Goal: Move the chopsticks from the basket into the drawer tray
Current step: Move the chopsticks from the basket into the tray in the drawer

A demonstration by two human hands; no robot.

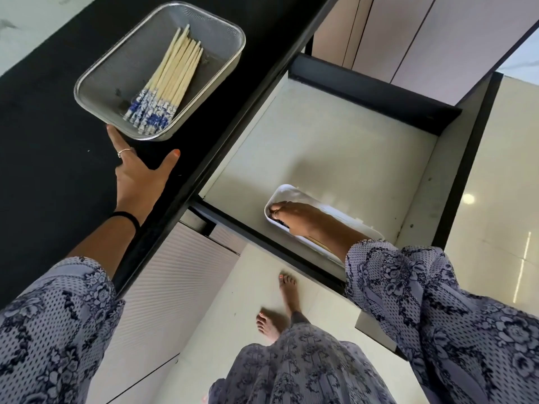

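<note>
The right hand (294, 218) reaches down into the white tray (323, 205) in the open drawer (335, 135), its fingertips hidden, so whether its grip pinches anything cannot be told; a pale stick shows under the wrist. The left hand (140, 176) lies spread on the black desk (43, 126), one finger touching the metal basket (96, 91). Cream floor tiles (495, 199) shine beyond. The chopsticks (166, 86) lie bundled in the basket, blue-patterned ends toward the person, tips pointing away.
</note>
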